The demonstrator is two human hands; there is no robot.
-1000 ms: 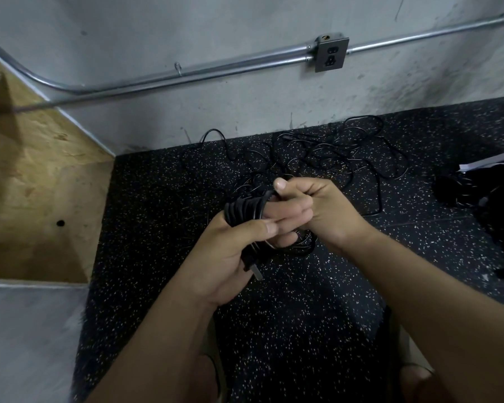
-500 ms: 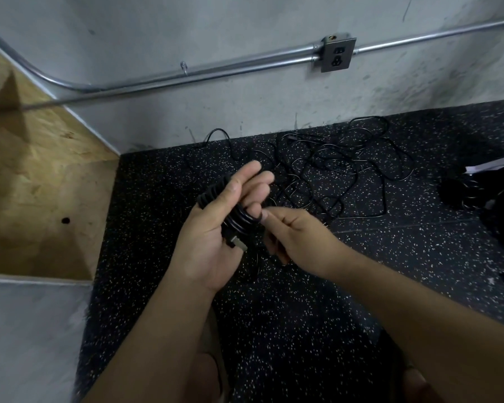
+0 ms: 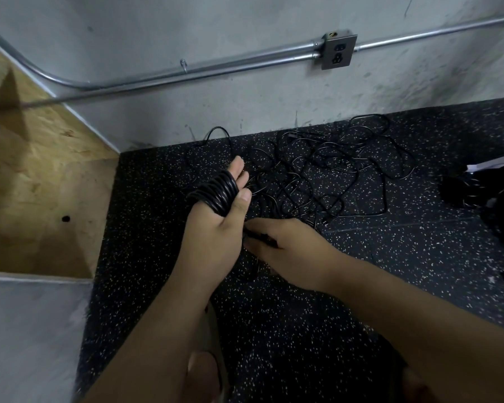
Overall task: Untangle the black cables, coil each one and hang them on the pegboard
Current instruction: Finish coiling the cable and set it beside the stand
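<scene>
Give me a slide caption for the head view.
Left hand carries a black cable coil on straight fingers; right hand grips its loose run; tangled cables lie on the floor.

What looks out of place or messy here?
Thin black cables sprawl in a loose tangle across the speckled black rubber floor near the grey wall, uncoiled. One coiled black cable is wound round the left hand. No damage visible.

**Materials and Finishes**

A glossy, smooth black sheath is seen on the coiled cable (image 3: pixel 220 193), and a fainter sheen on the tangled cables (image 3: pixel 317 173). The floor (image 3: pixel 303 330) is covered in matt, speckled rubber. Rough, scuffed concrete forms the wall (image 3: pixel 245 24). Smooth bright metal is seen on the conduit (image 3: pixel 245 64), and coarse flaked wood on the side panel (image 3: pixel 41 184).
</scene>
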